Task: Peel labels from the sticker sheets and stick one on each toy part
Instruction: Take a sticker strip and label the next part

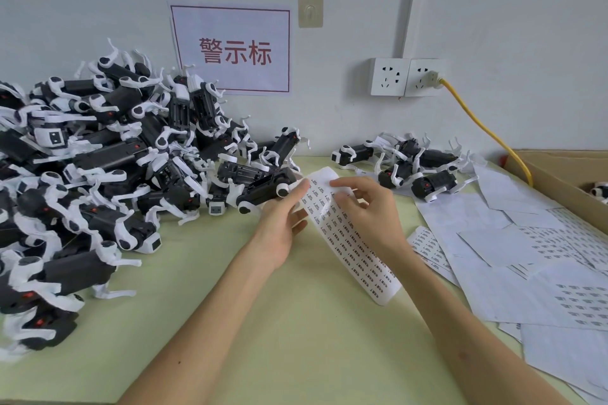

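Long white sticker sheet (pixel 349 241), rows of black labels (pixel 368 268), left hand (pixel 279 227) gripping edge, right hand (pixel 365 211) pinching it

left hand (pixel 279 228): fingers (pixel 297 216) pinching | right hand (pixel 367 212): fingers curled, pinching

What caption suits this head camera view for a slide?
Left hand and right hand hold a sticker sheet beside a pile of toy parts.

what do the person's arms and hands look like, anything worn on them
Nothing is worn: the left hand and right hand are bare, and so are both forearms. No sleeves, gloves, watch, bands or rings show on the fingers or wrists.
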### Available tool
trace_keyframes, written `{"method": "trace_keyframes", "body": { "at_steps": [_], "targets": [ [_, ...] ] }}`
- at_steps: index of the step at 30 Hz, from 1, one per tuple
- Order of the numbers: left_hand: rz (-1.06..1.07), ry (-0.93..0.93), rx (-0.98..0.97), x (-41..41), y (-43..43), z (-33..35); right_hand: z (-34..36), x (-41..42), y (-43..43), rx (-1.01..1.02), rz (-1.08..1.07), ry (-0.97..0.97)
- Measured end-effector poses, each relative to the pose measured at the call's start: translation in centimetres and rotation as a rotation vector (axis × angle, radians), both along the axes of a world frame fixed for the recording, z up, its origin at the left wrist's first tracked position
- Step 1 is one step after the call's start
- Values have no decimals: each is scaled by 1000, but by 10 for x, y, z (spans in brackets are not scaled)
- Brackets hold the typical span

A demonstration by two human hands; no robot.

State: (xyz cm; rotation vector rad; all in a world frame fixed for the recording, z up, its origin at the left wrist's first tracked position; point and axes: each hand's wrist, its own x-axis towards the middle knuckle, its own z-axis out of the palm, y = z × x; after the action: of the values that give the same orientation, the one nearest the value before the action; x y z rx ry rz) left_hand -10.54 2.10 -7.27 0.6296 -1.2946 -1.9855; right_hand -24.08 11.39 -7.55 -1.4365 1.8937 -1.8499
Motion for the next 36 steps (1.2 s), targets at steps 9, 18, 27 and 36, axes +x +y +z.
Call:
{"method": "trace_keyframes", "body": {
  "at_steps": [9,18,27,36],
  "targets": [
    [4,22,12,0,-3,-5,0,11,-1,8,48,90],
    [76,-10,-36,-2,-2,-7,1,15,2,9,-37,229],
    [53,-54,-123,-3,1,-8,3,15,3,39,-31,214],
    [102,-92,-177,-4,4,-6,1,14,1,44,-31,184]
  ]
}}
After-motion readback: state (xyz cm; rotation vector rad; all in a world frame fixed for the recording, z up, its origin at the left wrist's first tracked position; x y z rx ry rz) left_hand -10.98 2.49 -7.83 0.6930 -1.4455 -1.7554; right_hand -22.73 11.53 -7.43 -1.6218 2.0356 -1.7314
